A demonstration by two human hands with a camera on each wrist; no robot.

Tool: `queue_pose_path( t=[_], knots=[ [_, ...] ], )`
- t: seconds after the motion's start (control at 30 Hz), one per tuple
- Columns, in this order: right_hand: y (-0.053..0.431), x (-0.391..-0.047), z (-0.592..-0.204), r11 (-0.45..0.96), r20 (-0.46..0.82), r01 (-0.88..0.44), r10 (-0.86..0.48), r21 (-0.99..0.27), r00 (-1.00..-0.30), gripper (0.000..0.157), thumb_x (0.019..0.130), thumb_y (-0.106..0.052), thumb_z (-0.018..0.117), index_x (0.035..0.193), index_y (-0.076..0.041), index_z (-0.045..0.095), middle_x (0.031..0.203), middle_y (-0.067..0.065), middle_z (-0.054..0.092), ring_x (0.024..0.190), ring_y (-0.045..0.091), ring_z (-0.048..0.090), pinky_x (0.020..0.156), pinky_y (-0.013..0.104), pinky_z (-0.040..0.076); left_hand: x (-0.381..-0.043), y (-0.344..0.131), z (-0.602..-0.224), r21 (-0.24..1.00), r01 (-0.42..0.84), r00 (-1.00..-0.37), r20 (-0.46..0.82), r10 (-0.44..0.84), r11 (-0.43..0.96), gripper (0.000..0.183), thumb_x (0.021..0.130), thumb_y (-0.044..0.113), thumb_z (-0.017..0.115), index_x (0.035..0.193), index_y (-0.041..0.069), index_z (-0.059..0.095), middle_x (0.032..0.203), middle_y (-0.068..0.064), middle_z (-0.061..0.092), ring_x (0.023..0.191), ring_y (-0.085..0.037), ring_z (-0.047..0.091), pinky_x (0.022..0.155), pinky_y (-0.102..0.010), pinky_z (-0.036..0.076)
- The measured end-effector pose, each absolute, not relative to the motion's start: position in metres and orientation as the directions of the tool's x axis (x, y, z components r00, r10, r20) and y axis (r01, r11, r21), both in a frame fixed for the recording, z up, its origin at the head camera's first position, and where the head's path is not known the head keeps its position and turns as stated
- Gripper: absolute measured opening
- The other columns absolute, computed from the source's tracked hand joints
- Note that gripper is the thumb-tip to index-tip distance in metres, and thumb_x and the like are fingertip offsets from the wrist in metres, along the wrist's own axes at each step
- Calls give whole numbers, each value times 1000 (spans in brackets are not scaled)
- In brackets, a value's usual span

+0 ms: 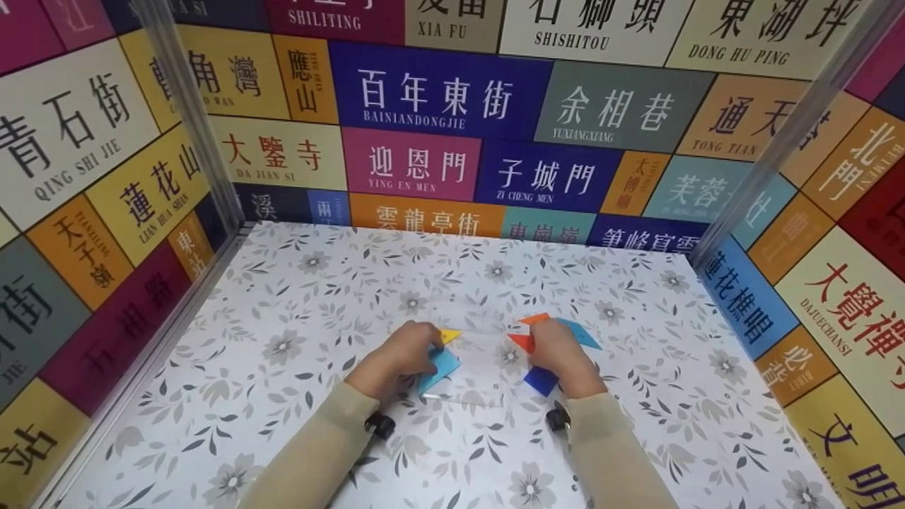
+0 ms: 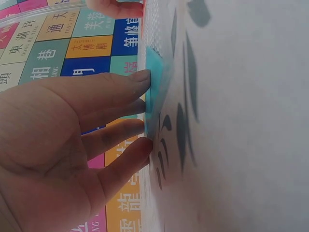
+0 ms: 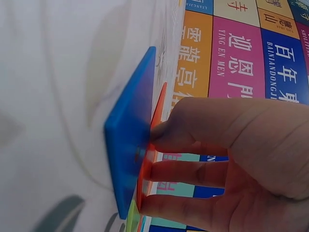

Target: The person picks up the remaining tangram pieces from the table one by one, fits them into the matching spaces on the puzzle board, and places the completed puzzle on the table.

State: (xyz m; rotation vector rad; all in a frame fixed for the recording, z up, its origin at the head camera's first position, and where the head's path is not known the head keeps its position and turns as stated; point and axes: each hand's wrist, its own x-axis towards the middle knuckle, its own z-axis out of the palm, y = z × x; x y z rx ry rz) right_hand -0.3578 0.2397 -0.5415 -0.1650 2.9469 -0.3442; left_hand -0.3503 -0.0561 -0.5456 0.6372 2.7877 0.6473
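Observation:
Flat coloured pieces lie on the flower-patterned tabletop [image 1: 283, 346]. My left hand [image 1: 404, 350] touches a light blue piece [image 2: 154, 79] with its thumb and fingertips, and a yellow triangle [image 1: 451, 335] sticks out beyond its fingers. Opposite it, my right hand [image 1: 563, 351] rests its fingertips on a red-orange triangle [image 3: 158, 108]. A dark blue square [image 1: 541, 381] lies just nearer than that hand. Past its knuckles show an orange piece [image 1: 535, 319] and a teal piece [image 1: 585, 336], both partly hidden. A sliver of a green piece [image 3: 132, 212] shows low in the right wrist view.
Between the hands lies a thin transparent sheet or tray [image 1: 463, 401], its near edge catching light. Walls of colourful tiles with place names [image 1: 435, 92] enclose the table at the back and both sides. Clear strips [image 1: 191, 106] run up the back corners.

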Motion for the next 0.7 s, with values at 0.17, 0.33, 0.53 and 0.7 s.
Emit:
queue_pose_path(
  t=[0.17,0.33,0.53,0.7],
  knots=[
    [239,-360,-538,970,-183,-91,-134,-226,-974,19,90,-5,79,104,-3,67,91,10,65,82,27,59,77,41,54,-351,-57,-544,465,357,-884,-114,454,810,44,80,11,92,121,8,79,131,-8,73,124,-31,63,113,-44,51],
    [239,-363,-538,972,-183,-121,-158,-200,-970,22,88,-9,83,101,-3,67,89,9,64,80,26,58,77,42,54,-352,-57,-544,473,357,-881,-116,458,806,43,80,11,92,121,8,79,131,-8,73,123,-30,63,112,-44,51],
    [239,-366,-540,973,-163,-147,-176,-178,-971,21,86,-12,84,95,-4,67,86,9,64,78,26,57,76,42,54,-351,-59,-543,489,360,-880,-106,464,795,44,79,10,91,121,7,79,130,-9,73,122,-31,63,112,-44,51],
    [239,-365,-543,972,-132,-160,-184,-172,-974,18,87,-12,81,94,-4,67,83,8,64,75,25,57,73,41,53,-350,-59,-544,505,357,-879,-103,465,786,45,79,9,91,122,6,78,131,-10,73,124,-32,62,112,-44,51]
  ],
)
